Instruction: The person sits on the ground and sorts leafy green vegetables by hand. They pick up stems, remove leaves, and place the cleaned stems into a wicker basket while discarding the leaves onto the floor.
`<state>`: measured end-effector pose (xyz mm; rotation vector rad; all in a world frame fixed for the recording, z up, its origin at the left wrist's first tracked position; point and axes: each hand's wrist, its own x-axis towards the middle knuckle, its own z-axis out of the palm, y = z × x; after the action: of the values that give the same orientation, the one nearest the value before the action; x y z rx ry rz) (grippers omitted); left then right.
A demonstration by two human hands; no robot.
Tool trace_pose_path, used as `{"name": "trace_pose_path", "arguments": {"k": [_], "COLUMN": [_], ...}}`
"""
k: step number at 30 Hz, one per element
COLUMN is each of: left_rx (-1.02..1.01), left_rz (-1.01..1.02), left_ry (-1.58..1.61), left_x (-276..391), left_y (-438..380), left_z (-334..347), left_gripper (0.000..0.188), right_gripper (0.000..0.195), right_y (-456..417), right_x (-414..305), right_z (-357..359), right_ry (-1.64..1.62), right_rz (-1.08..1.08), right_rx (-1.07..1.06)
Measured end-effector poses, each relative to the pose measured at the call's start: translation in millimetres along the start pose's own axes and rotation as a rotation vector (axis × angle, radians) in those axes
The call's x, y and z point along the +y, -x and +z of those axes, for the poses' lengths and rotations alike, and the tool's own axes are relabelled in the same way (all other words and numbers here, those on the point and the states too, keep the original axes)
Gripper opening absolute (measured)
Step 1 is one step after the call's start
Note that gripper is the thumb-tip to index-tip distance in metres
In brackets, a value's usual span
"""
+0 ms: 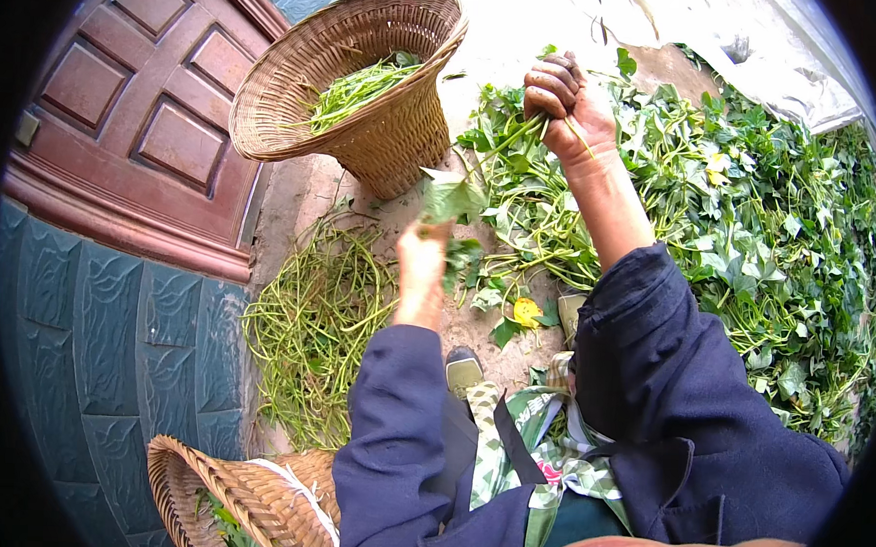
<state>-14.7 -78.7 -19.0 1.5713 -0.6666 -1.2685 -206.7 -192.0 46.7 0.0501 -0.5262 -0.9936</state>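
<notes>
My right hand (568,108), raised over the leafy pile, is closed around a few green leaf stems (516,135). Dark stains cover its fingers. Lower and to the left, my left hand (422,269) is blurred by motion, with broad green leaves (451,196) at its fingers. Beyond it stands a flared wicker basket (406,138) with a bunch of cut green stems (365,90) inside. The large heap of leafy green vines (701,210) spreads across the ground on the right.
A pile of bare vine stems (320,327) lies left of my feet, by the blue tiled wall (103,327). A second woven basket (286,485) lies tilted at the lower left, leaves inside. A brown panelled door (147,111) borders the left. White sheeting (785,68) lies at the upper right.
</notes>
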Motion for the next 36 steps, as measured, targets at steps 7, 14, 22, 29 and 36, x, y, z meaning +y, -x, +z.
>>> {"name": "trace_pose_path", "arguments": {"k": [7, 14, 22, 29, 36], "left_rx": [-0.151, -0.581, -0.66, -0.57, -0.229], "left_rz": [0.578, 0.465, 0.347, 0.264, 0.342], "left_ry": [-0.199, -0.453, -0.185, -0.078, 0.07], "left_x": [48.8, 34.4, 40.6, 38.0, 27.9], "left_y": [10.1, 23.9, 32.3, 32.0, 18.0], "left_z": [-15.5, 2.5, 3.3, -6.4, -15.8], "left_gripper": [0.022, 0.028, 0.023, 0.02, 0.015], "right_gripper": [0.03, 0.03, 0.03, 0.032, 0.031], "right_y": [1.5, -3.6, -9.1, -6.6, 6.3], "right_x": [9.5, 27.2, 39.4, 66.0, 105.3], "right_z": [-1.6, -10.1, -14.6, -11.9, -13.5], "right_ry": [0.076, 0.166, 0.54, 0.852, 1.087], "right_rz": [0.185, 0.178, 0.179, 0.222, 0.268], "right_rx": [-0.056, 0.013, 0.08, 0.166, 0.239]}}
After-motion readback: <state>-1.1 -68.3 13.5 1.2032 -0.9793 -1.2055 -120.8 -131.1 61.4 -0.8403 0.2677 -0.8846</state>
